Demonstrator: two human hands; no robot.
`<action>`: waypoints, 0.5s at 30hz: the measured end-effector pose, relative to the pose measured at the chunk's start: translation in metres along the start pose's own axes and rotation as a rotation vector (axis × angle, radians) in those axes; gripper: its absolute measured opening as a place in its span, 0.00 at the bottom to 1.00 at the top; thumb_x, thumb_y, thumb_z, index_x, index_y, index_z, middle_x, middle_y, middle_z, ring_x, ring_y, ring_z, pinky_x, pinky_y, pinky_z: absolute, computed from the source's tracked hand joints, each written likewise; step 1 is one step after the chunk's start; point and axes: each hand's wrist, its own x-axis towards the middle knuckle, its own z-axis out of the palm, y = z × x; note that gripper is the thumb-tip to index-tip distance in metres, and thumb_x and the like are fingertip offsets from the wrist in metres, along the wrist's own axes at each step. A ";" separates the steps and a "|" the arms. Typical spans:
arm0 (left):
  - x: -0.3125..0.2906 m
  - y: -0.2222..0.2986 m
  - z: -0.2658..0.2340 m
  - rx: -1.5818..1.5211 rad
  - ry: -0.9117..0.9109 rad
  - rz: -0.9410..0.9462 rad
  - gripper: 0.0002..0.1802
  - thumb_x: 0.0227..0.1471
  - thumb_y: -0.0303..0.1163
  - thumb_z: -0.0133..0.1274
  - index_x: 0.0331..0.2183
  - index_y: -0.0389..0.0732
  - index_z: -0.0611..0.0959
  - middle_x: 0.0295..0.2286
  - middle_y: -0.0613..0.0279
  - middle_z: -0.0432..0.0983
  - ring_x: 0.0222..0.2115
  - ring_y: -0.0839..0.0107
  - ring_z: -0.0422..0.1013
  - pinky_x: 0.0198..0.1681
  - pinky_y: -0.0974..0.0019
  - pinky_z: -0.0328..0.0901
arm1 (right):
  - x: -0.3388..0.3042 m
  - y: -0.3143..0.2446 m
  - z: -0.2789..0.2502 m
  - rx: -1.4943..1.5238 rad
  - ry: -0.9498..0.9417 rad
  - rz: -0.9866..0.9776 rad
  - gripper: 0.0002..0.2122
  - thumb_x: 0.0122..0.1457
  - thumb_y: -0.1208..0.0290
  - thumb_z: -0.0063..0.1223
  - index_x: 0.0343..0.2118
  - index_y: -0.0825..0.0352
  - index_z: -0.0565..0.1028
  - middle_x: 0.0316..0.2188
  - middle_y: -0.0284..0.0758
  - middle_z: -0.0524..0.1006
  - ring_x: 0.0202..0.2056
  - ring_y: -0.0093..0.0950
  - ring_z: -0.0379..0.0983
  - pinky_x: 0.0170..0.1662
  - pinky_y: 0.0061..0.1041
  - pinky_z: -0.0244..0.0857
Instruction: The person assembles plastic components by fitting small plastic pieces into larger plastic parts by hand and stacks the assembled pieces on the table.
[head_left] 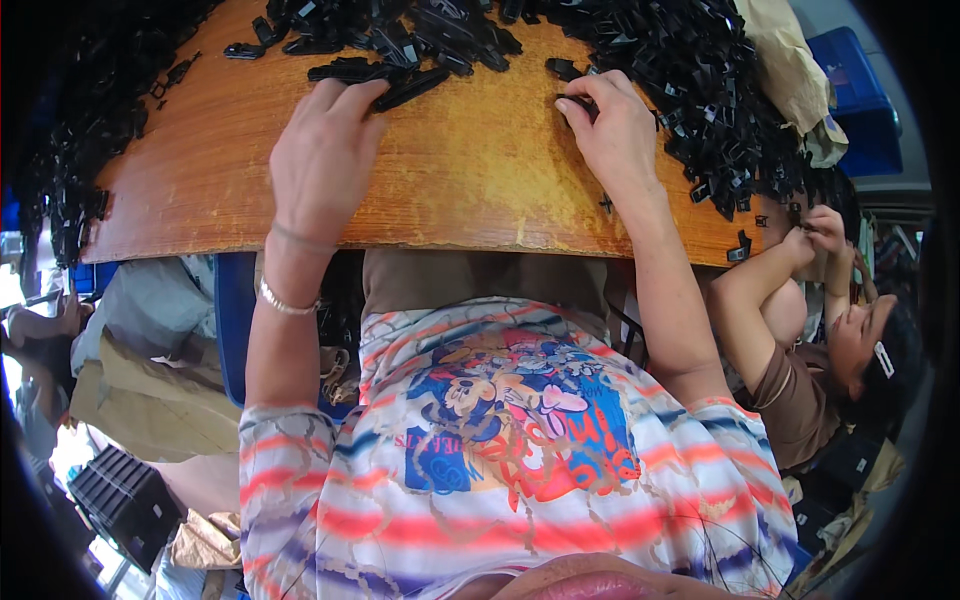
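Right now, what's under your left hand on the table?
The left hand rests on a long black plastic piece on the wooden table; its ends stick out past the fingers. The part beneath the fingers is covered.

Both forearms reach far, away from the body; the left hand (325,150) lies palm down, fingers curled at the far end; the right hand (612,125) is also palm down, its fingers bent and pointing to the left.

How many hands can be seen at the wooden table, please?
3. The person's left hand rests on black plastic parts; their right hand touches the pile's edge; a co-worker's hand is at the wooden table corner. Others may be hidden.
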 end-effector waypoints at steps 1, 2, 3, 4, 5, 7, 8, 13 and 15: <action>0.005 0.001 0.007 0.058 -0.004 0.021 0.14 0.62 0.31 0.63 0.49 0.44 0.89 0.37 0.56 0.80 0.40 0.53 0.80 0.44 0.56 0.74 | -0.001 -0.004 -0.002 0.074 0.046 -0.024 0.09 0.62 0.68 0.71 0.43 0.62 0.86 0.42 0.35 0.82 0.37 0.40 0.84 0.41 0.38 0.78; 0.009 0.001 0.014 0.115 -0.008 0.044 0.14 0.62 0.34 0.64 0.49 0.45 0.89 0.37 0.57 0.80 0.40 0.54 0.79 0.44 0.56 0.74 | -0.003 -0.009 -0.004 0.146 0.092 -0.047 0.08 0.62 0.69 0.70 0.42 0.63 0.87 0.42 0.34 0.82 0.37 0.39 0.84 0.41 0.37 0.78; 0.013 0.002 0.019 0.116 -0.007 0.044 0.14 0.62 0.34 0.64 0.49 0.45 0.89 0.37 0.57 0.80 0.40 0.54 0.79 0.44 0.56 0.74 | -0.004 -0.015 -0.006 0.147 0.093 -0.048 0.08 0.62 0.69 0.70 0.42 0.63 0.87 0.42 0.34 0.82 0.37 0.39 0.84 0.41 0.37 0.78; 0.017 0.003 0.025 0.155 -0.023 0.035 0.13 0.61 0.34 0.64 0.47 0.45 0.89 0.39 0.58 0.80 0.41 0.54 0.79 0.44 0.56 0.74 | -0.006 -0.021 -0.008 0.173 0.148 -0.105 0.07 0.62 0.71 0.70 0.42 0.63 0.87 0.42 0.34 0.82 0.37 0.39 0.84 0.41 0.36 0.78; 0.018 0.003 0.028 0.196 -0.040 0.025 0.12 0.61 0.35 0.65 0.45 0.45 0.90 0.40 0.60 0.80 0.42 0.55 0.79 0.45 0.56 0.74 | -0.008 -0.029 -0.008 0.200 0.202 -0.162 0.07 0.62 0.72 0.69 0.41 0.64 0.87 0.41 0.34 0.82 0.37 0.38 0.84 0.42 0.35 0.78; 0.013 0.002 0.030 0.194 -0.009 0.039 0.10 0.59 0.35 0.66 0.43 0.44 0.89 0.41 0.60 0.80 0.42 0.56 0.79 0.45 0.56 0.74 | -0.015 -0.048 -0.003 0.273 0.199 -0.230 0.08 0.61 0.73 0.69 0.42 0.64 0.86 0.42 0.35 0.82 0.38 0.39 0.83 0.42 0.34 0.78; 0.012 0.003 0.031 0.186 0.022 0.056 0.09 0.58 0.34 0.67 0.41 0.44 0.89 0.42 0.61 0.80 0.42 0.57 0.78 0.45 0.56 0.74 | -0.020 -0.057 0.000 0.382 0.140 -0.287 0.08 0.61 0.76 0.69 0.43 0.66 0.86 0.43 0.36 0.82 0.39 0.36 0.83 0.42 0.31 0.78; -0.009 0.011 0.024 0.071 0.020 0.077 0.07 0.54 0.30 0.69 0.34 0.41 0.87 0.40 0.61 0.81 0.43 0.57 0.79 0.44 0.57 0.74 | -0.039 -0.065 0.014 0.586 -0.058 -0.247 0.11 0.59 0.80 0.69 0.46 0.67 0.86 0.45 0.37 0.84 0.44 0.36 0.83 0.47 0.31 0.77; -0.020 0.015 0.022 0.026 -0.017 0.028 0.08 0.52 0.28 0.70 0.33 0.41 0.86 0.40 0.61 0.81 0.43 0.57 0.79 0.44 0.57 0.74 | -0.042 -0.053 0.018 0.449 -0.012 -0.336 0.14 0.57 0.81 0.70 0.47 0.66 0.85 0.46 0.39 0.85 0.48 0.39 0.82 0.52 0.35 0.75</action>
